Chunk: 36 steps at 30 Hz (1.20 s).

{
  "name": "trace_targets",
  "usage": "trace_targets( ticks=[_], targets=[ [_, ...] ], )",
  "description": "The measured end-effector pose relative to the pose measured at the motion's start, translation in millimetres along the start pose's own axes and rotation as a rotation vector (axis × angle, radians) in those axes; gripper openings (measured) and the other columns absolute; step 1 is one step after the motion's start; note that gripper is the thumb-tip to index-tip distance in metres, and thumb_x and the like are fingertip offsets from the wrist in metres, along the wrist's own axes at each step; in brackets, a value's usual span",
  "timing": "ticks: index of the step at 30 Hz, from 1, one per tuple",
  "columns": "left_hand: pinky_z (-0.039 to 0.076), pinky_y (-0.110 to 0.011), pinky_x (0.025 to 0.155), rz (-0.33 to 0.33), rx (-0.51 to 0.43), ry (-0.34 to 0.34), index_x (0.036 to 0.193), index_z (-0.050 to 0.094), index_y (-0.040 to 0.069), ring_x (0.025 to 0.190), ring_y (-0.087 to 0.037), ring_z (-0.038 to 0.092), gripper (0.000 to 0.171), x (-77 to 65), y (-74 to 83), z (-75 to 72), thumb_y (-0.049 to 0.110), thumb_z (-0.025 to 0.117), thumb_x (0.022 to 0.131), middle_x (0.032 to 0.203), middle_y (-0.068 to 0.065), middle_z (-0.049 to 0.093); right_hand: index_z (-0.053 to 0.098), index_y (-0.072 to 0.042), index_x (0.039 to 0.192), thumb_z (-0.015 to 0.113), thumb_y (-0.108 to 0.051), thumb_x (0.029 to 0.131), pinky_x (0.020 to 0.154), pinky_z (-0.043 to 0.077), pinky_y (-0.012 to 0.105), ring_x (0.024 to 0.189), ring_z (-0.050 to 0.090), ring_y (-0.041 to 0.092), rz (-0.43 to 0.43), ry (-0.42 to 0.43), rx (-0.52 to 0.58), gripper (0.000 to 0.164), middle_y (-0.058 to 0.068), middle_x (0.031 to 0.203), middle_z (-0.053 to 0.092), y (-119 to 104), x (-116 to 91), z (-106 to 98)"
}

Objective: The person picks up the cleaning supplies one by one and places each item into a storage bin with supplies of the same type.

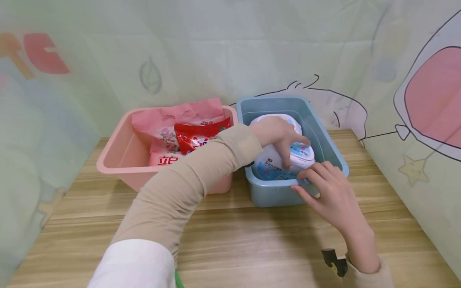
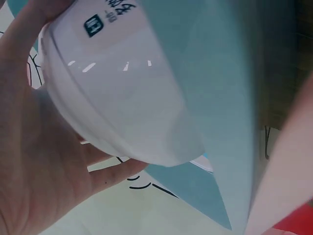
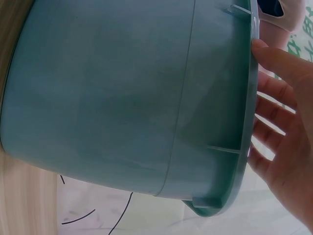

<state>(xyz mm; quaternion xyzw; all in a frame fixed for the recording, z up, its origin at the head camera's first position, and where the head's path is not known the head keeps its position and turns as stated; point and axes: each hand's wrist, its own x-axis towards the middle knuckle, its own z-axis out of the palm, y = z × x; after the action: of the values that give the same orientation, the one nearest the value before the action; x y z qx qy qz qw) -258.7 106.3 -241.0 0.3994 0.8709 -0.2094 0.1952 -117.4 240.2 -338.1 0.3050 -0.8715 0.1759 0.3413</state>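
Note:
A white plastic tub (image 1: 268, 160) with a blue printed label stands in the blue bin (image 1: 270, 196). My left hand (image 1: 275, 134) reaches over it from the left and grips it, the thumb and fingers spread around its upper part. Up close in the left wrist view, the tub's smooth white side (image 2: 122, 93) lies against that hand. Behind it, partly covered by the hand, shows another white lidded tub (image 1: 297, 124). My right hand (image 1: 333, 196) pinches the bin's front right rim, its thumb outside and its fingers over the inner side.
Left of the blue bin stands a pink bin (image 1: 119, 170) holding a pink bag (image 1: 198, 110) and a red packet (image 1: 187, 138). Both bins rest on a wood-grain table (image 1: 230, 244), with printed cloth walls (image 1: 194, 60) behind and at the sides.

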Motion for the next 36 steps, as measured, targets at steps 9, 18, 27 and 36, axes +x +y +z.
trace_targets(
  ticks=[9, 18, 27, 36],
  targets=[
    [0.034, -0.039, 0.106, -0.049, -0.014, -0.104, 0.146, 0.006, 0.057, 0.132, -0.021, 0.032, 0.096, 5.8, 5.7, -1.1, 0.066, 0.066, 0.072, 0.156, 0.006, 0.026, 0.065, -0.010, 0.088, 0.045, -0.052, 0.096, 0.071, 0.031, 0.027, 0.078, 0.046, 0.019, 0.001, 0.008, -0.001, 0.047, 0.001, 0.084, 0.061, -1.0, -0.1, 0.8],
    [0.031, -0.038, 0.108, -0.083, 0.017, -0.175, 0.147, 0.002, 0.055, 0.134, -0.022, 0.031, 0.094, 6.8, 15.1, -3.8, 0.063, 0.065, 0.077, 0.159, 0.000, 0.022, 0.065, -0.011, 0.086, 0.046, -0.052, 0.096, 0.071, 0.031, 0.027, 0.077, 0.045, 0.017, -0.006, 0.031, -0.009, 0.046, 0.000, 0.082, 0.060, -1.9, -0.7, 1.2],
    [0.033, -0.034, 0.107, -0.109, 0.049, -0.162, 0.148, 0.002, 0.053, 0.131, -0.019, 0.032, 0.098, 5.5, 20.0, -8.4, 0.065, 0.066, 0.075, 0.156, -0.003, 0.025, 0.064, -0.010, 0.088, 0.043, -0.054, 0.096, 0.072, 0.031, 0.026, 0.078, 0.045, 0.018, 0.025, -0.026, -0.027, 0.049, 0.000, 0.084, 0.059, -0.9, -3.1, -0.9],
    [0.034, -0.028, 0.106, -0.125, 0.053, -0.162, 0.150, 0.005, 0.048, 0.128, -0.014, 0.033, 0.098, 10.2, 29.1, -9.8, 0.065, 0.066, 0.075, 0.152, 0.000, 0.029, 0.065, -0.012, 0.085, 0.045, -0.052, 0.096, 0.069, 0.031, 0.027, 0.075, 0.044, 0.017, -0.001, 0.028, -0.026, 0.046, -0.001, 0.082, 0.060, -2.6, -1.5, 0.9]
  ],
)
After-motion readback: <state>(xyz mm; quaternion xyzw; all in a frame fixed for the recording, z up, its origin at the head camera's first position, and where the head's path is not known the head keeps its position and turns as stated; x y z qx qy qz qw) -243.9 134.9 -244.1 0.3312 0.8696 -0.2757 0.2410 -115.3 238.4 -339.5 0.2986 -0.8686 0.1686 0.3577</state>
